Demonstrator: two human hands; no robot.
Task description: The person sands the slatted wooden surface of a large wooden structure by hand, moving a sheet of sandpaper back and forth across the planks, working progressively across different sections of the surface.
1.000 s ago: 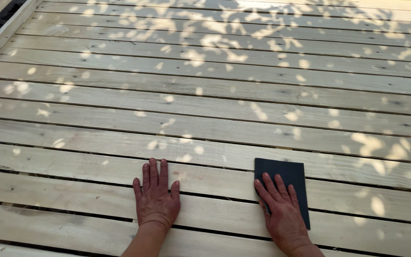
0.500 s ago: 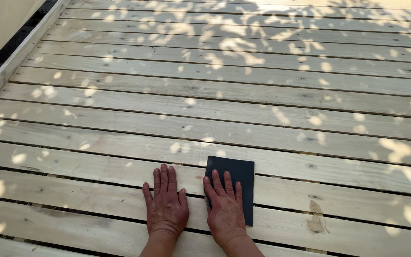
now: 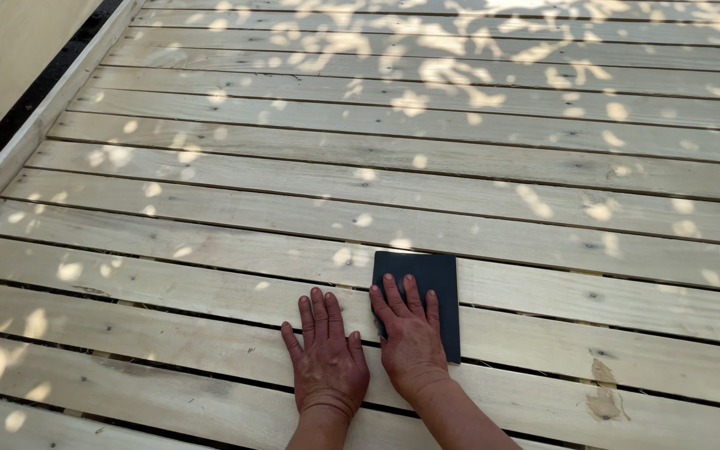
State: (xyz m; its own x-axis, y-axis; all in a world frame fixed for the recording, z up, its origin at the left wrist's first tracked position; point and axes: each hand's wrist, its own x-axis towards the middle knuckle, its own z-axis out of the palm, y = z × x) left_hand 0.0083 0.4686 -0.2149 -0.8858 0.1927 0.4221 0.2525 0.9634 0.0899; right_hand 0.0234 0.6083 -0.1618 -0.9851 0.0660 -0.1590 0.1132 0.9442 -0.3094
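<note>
The pale wooden plank deck (image 3: 477, 167) lies dappled with sun spots. Since a second ago, the dark rectangular sanding sheet (image 3: 431, 283) has slid leftward along its board, ending close beside the left hand (image 3: 327, 358). The right hand (image 3: 411, 337) presses flat on the sheet, fingers spread. The left hand lies palm-down on bare wood, holding nothing, just beside the right.

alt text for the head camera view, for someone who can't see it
Two bare hands press flat on a pale wooden deck: the right hand rests on a dark rectangular sanding sheet, the left hand on bare boards beside it. Dappled sunlight spots the planks.
</note>
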